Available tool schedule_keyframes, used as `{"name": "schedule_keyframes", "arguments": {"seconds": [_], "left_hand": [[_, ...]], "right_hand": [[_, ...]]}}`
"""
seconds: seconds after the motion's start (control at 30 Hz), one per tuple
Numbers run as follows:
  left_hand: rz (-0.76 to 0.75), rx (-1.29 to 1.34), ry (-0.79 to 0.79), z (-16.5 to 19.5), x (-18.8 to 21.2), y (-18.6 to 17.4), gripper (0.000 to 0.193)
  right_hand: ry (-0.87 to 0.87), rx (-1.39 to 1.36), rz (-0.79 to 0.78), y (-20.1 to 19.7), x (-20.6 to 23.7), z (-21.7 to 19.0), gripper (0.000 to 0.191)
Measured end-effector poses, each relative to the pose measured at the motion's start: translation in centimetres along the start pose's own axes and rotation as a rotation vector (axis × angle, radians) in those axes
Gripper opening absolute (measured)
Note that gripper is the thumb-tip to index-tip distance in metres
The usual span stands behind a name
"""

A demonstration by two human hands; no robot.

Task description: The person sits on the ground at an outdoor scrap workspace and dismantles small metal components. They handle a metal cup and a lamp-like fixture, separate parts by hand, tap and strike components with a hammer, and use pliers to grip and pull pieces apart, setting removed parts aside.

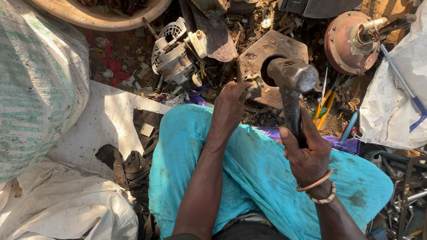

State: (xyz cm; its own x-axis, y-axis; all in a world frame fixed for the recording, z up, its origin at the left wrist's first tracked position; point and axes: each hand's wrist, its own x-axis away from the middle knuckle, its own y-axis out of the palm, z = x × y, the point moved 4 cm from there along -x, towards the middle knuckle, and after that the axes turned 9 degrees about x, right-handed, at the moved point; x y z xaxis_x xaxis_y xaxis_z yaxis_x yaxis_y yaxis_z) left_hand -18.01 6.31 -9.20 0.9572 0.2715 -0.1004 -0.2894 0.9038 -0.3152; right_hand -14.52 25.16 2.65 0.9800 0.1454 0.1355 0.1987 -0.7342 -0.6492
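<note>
My lap is covered with a blue cloth (262, 178), and both arms reach forward over it. My right hand (307, 153), bangles at the wrist, has its fingers closed tight round the handle of a heavy hammer (291, 82), whose steel head hangs raised just above the iron block (253, 55). My left hand (229, 106) pinches a small metal piece (254, 86) against the near edge of that block, fingers closed on it. By my judgement the piece is set and the blow is not yet struck; the piece looks whole, so the breaking is still to do. Left of the block lies a white electric motor (175, 55); to its right, a rusty round disc (344, 42).
</note>
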Motion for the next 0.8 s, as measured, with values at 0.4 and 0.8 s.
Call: {"name": "schedule_keyframes", "arguments": {"seconds": [0.4,0.8], "left_hand": [[-0.027,-0.030,-0.113,-0.6,0.2,-0.2,0.019],[-0.005,0.251,-0.218,-0.5,-0.4,-0.3,0.015]], "right_hand": [[-0.004,0.113,-0.051,5.3,-1.8,5.4,0.062],[-0.443,0.333,0.166,3.6,-1.5,6.0,0.061]]}}
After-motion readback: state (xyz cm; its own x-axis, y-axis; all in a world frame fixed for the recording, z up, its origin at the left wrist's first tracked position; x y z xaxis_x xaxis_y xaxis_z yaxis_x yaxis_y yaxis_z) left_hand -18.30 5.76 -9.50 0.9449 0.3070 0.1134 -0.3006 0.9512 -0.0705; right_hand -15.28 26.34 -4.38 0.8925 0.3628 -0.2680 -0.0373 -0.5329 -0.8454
